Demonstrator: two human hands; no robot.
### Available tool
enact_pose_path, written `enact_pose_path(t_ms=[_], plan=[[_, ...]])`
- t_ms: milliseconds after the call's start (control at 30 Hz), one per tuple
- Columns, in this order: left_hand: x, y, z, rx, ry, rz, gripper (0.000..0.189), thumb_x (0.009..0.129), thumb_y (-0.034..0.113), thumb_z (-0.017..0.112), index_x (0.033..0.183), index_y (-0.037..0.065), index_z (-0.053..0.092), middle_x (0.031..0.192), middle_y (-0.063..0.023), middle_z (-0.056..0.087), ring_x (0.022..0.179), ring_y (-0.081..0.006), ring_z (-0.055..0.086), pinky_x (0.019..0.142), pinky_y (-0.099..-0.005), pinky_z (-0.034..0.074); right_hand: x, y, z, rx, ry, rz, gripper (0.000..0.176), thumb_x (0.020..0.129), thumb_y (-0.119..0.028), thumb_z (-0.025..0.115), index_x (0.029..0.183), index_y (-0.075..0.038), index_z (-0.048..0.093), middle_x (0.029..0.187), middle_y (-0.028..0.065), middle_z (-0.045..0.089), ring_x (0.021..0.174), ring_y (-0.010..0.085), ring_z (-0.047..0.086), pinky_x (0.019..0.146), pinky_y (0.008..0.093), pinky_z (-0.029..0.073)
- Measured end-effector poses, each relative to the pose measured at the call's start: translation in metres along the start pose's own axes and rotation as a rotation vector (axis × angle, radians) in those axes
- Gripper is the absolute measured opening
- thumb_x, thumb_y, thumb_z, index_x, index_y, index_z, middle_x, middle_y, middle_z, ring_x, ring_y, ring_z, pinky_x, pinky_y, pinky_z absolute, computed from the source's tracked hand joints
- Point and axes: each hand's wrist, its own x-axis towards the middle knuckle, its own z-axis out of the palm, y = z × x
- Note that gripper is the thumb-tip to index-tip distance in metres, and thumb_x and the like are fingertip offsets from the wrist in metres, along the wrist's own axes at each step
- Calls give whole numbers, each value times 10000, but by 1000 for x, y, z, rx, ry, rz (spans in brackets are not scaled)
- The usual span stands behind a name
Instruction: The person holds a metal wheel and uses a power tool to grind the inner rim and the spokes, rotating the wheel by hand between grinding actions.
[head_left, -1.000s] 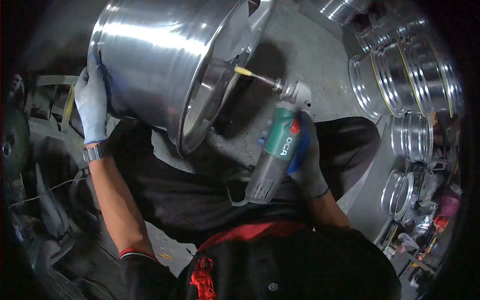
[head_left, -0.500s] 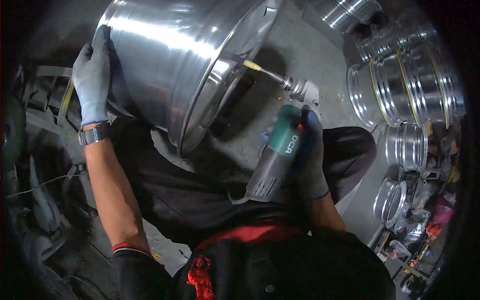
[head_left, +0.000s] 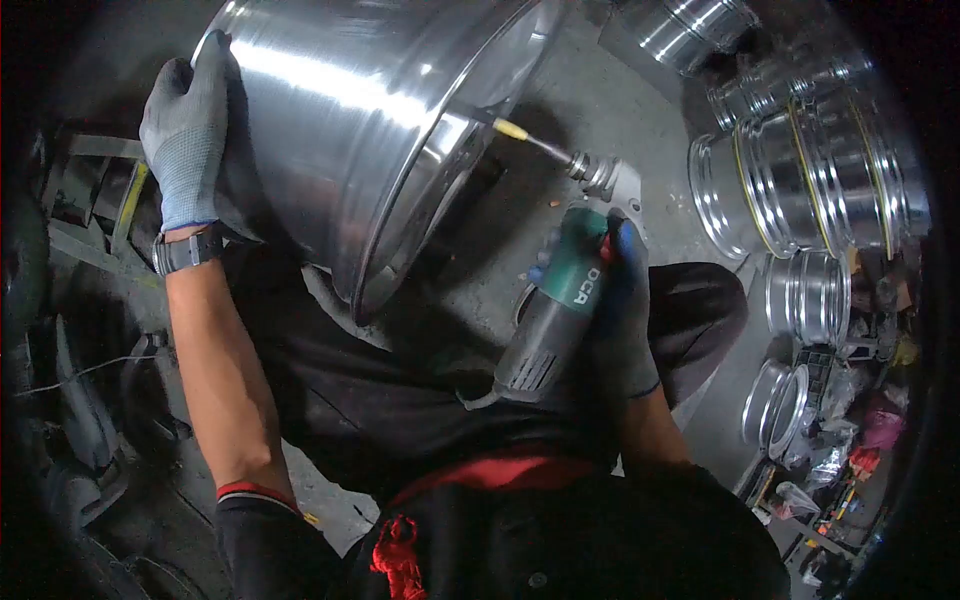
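A large shiny metal wheel rim (head_left: 330, 130) lies tilted on its side at the upper left. My left hand (head_left: 190, 125), in a grey knit glove, holds its far left edge, thumb apart from the fingers. My right hand (head_left: 622, 290), gloved in grey and blue, is wrapped round the body of a green and dark grey DCA angle grinder (head_left: 560, 295). From the grinder's head a thin shaft with a yellow sleeve (head_left: 510, 129) points into the open right side of the wheel rim. The shaft's tip is hidden there. Some right fingers are behind the grinder.
Several polished wheel rims (head_left: 815, 180) are stacked along the right side. Below them lie loose tools and plastic bags (head_left: 830, 460). A metal frame (head_left: 100, 200) stands at left, near dark clutter. My bent legs (head_left: 700, 310) flank the concrete floor (head_left: 640, 100).
My left hand sits slightly higher along the wheel rim's edge. The grinder and its shaft have shifted very little, still pointing into the rim.
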Motion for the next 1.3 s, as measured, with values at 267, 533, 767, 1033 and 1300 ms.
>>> enact_pose_path(t_ms=[267, 533, 767, 1033, 1300], plan=[[3, 5, 8, -46, 73, 42, 676, 928, 613, 607, 1235, 16, 693, 1219, -213, 718, 1170, -380, 671, 1007, -429, 497, -2, 3, -8, 75, -18, 111, 511, 1047, -480, 520, 1356, -75, 539, 1103, 135, 655, 958, 274, 690, 887, 454, 587], [10, 19, 12, 35, 123, 68, 666, 948, 592, 602, 1299, 30, 664, 1258, -191, 710, 1212, -333, 658, 1032, -397, 472, 15, -25, 15, 12, -29, -105, 566, 1067, -513, 461, 1351, -39, 583, 1147, 132, 682, 1013, 273, 694, 881, 454, 585], [30, 31, 19, 123, 42, 22, 638, 930, 677, 528, 1290, 174, 685, 1292, -133, 707, 1231, -356, 651, 1038, -448, 493, 14, -9, -9, -18, -74, -45, 524, 1048, -515, 512, 1354, -92, 560, 1151, 144, 664, 1036, 294, 680, 940, 466, 565], [38, 52, 24, 210, -4, 7, 590, 944, 645, 549, 1287, 183, 684, 1279, -120, 711, 1229, -343, 648, 1029, -432, 488, 27, -28, 4, 127, 46, -7, 563, 1041, -556, 487, 1294, -65, 596, 1057, 108, 668, 939, 250, 686, 838, 431, 584], [43, 66, 29, 144, 5, 74, 515, 960, 599, 553, 1285, 221, 683, 1278, -84, 715, 1220, -330, 654, 1012, -420, 496, 24, -22, -13, 114, -65, 112, 548, 1030, -545, 542, 1366, -112, 561, 1109, 115, 671, 985, 264, 695, 889, 457, 587]])
